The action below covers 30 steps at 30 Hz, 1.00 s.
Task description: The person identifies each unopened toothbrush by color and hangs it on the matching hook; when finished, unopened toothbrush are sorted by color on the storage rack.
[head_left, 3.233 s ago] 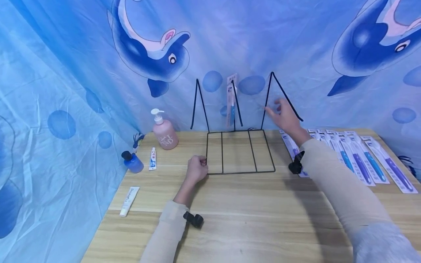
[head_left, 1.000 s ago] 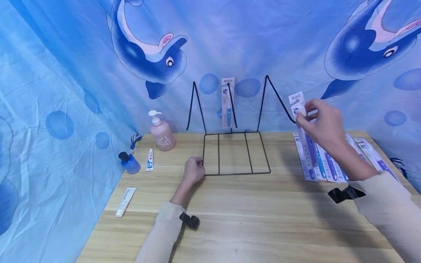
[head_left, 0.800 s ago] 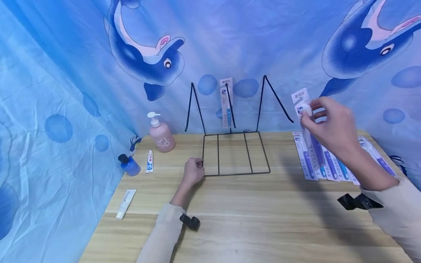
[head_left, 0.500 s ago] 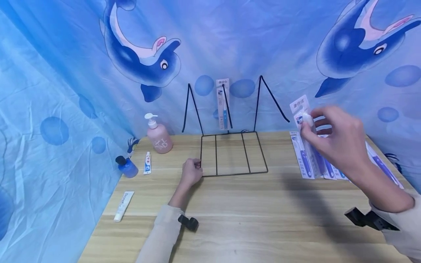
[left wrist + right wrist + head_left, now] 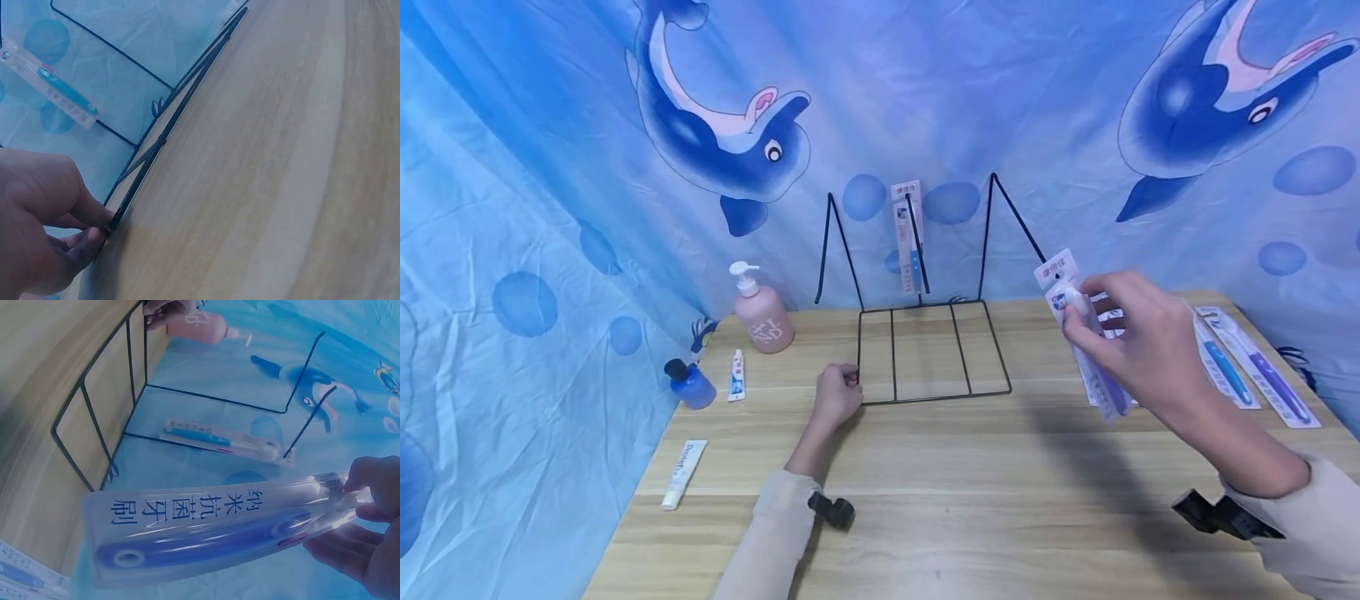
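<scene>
My left hand (image 5: 838,393) pinches the front left corner of a black wire display rack (image 5: 936,398) between thumb and fingers. The rack has three raised prongs; on the middle one hangs a packaged toothbrush (image 5: 904,237) with a blue handle. My right hand (image 5: 1131,337) pinches another packaged toothbrush (image 5: 200,531), purple-handled, near the top of its card. In the head view its card overlaps the tip of the right prong (image 5: 1018,218), with the hang hole close to the wire. The left prong (image 5: 824,246) carries nothing.
More packaged toothbrushes (image 5: 1262,367) lie on the right of the wooden table (image 5: 947,500), partly hidden by my right hand. A pink pump bottle (image 5: 765,317), a blue bottle (image 5: 691,385) and two small tubes, one white (image 5: 683,475), are at the left. A blue dolphin-print curtain (image 5: 1037,67) stands behind.
My right hand, empty at the right prong at first, has taken a purple packaged toothbrush from the table's right side and brought it left to the prong's tip. My left hand keeps its grip.
</scene>
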{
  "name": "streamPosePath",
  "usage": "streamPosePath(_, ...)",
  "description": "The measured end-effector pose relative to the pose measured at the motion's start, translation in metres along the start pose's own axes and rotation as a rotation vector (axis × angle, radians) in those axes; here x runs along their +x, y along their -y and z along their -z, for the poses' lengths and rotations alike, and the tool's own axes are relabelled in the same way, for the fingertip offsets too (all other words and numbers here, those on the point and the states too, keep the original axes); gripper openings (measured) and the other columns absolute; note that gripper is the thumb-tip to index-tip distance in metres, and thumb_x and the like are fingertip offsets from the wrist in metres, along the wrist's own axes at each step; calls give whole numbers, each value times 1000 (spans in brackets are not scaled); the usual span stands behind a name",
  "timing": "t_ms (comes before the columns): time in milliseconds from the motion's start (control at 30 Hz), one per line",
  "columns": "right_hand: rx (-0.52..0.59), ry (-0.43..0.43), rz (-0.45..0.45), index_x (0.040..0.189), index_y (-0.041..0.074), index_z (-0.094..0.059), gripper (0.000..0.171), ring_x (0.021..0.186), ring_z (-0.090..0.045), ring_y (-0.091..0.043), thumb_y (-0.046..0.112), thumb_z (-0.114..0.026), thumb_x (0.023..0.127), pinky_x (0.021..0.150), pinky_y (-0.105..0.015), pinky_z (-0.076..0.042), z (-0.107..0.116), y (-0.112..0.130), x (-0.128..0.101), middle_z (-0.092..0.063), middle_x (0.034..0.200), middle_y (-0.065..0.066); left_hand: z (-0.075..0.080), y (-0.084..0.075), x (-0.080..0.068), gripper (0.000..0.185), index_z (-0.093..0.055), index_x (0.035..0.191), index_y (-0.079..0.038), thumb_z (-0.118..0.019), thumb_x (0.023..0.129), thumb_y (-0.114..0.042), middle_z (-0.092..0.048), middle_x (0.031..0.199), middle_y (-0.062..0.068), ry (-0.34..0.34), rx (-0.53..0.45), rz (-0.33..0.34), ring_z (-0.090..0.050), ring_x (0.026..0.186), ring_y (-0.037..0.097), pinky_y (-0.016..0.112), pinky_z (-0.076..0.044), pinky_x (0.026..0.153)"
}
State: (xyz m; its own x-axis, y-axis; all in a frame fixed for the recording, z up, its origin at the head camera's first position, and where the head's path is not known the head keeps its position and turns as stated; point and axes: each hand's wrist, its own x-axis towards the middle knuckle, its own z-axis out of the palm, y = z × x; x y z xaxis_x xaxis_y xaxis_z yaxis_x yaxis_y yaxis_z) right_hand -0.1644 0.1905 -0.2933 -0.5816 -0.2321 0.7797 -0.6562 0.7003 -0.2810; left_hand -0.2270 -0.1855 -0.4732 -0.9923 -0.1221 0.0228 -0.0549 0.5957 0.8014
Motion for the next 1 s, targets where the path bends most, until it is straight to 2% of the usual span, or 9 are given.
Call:
streamPosePath(367,4,24,-76,100,-4,-66,20,69,-68,-26,2,-72,81,63,2,-42,-17,-10,1,-66,91,-14,2,-3,-1,43,-63,121,11,-58,78,13,-67,97,16,-5,18,-5,-63,91,28,37,-57,87)
streamPosePath(600,43,23,-137,96,-1,-61,15,77,-67,-26,6,-69,85,65,1,-41,-44,-28,15,-62,89,-11,1,-1,0,43,-63,121,11,-59,79,13,-67,96,15,-1,16,1,-64,90,26,36,-57,86)
streamPosePath(767,68,-23,-110,86,-1,-55,12,75,-62,-24,5,-65,84,60,-1,-42,-70,-44,30,-59,84,-13,0,-1,-1,43,-63,121,11,-59,78,13,-66,95,14,-4,8,10,-63,89,26,35,-57,85)
streamPosePath(867,82,-64,-94,85,-1,-52,13,70,-58,-24,7,-63,84,55,-5,-41,-85,-53,42,-57,81,-14,0,-1,-1,43,-64,121,10,-59,78,14,-66,95,14,-9,5,20,-63,89,25,34,-57,85)
streamPosePath(1000,98,-100,-121,86,-2,-52,16,69,-56,-26,11,-62,85,54,-21,-40,-102,-62,59,-57,80,-15,0,-1,0,43,-64,120,11,-60,78,14,-66,94,13,-7,1,11,-63,87,24,34,-57,83)
